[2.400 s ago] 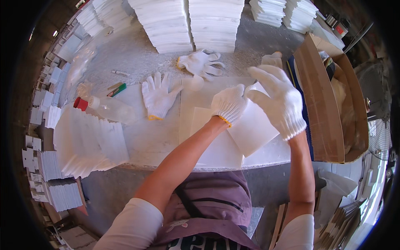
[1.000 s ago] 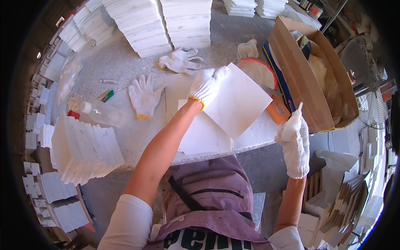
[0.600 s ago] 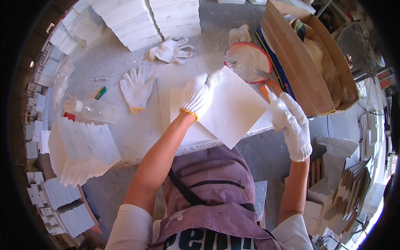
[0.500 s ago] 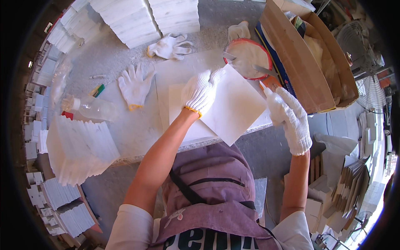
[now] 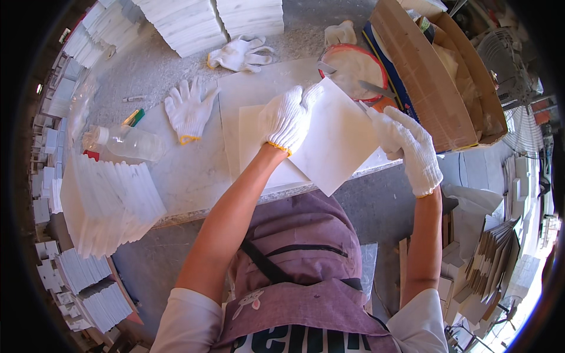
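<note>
Over the middle of the desk (image 5: pixel 188 182), the left hand (image 5: pixel 285 120) has its grip closed on the left side of the white panel (image 5: pixel 338 135); a firm, level hold should serve best. Farther back, a red-rimmed bowl (image 5: pixel 385 66) holds pale powder or paste (image 5: pixel 351 70). The right hand (image 5: pixel 412 141) wraps its grip around a nozzle bottle (image 5: pixel 366 109), contents hidden; the cardboard box (image 5: pixel 415 76) contains plastic wrapping (image 5: pixel 462 76).

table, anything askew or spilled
The top sheet at the left hand looks askew: turned against the lower sheet, its near corner past the front edge of the table. The clear bottle lies on its side; no visible spill.
</note>
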A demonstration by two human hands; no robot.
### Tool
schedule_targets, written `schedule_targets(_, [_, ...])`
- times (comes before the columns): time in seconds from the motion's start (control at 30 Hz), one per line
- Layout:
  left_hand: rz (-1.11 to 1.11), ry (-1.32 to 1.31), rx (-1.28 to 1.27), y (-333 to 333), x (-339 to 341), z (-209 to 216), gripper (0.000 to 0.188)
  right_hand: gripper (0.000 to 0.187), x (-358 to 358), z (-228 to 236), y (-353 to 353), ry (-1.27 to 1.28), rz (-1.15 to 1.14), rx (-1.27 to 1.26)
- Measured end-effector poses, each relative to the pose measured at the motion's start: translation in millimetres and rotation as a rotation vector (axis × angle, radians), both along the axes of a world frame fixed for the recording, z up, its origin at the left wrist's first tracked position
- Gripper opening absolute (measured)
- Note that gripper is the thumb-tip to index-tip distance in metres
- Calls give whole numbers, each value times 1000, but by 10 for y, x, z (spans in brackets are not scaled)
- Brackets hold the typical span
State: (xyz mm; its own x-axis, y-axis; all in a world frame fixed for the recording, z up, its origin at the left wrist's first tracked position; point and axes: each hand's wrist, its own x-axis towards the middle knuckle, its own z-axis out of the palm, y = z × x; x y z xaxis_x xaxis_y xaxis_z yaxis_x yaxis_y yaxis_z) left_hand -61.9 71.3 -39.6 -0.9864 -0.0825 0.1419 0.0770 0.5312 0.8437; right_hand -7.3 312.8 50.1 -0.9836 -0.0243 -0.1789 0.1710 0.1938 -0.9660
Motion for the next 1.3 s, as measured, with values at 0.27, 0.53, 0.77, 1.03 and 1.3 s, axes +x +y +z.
schedule_targets(0.27, [4,-30,-32,-2,-9,-12,42,52,-46,-5,-41,-13,-19,9])
schedule_targets(0.53, [3,-55,-64,22,40,133,46,52,-81,-29,-48,-19,-20,-9])
schedule_targets(0.77, [-14,7,-47,-2,-15,-38,44,54,-107,-67,-30,-28,-16,-8])
schedule_targets(1.03, [-19,27,-43,5,-14,-46,41,52,-114,-68,-32,-15,-28,22])
schedule_targets(1.3, [-6,5,-83,-1,-12,-30,47,51,-123,-59,-41,1,-26,84])
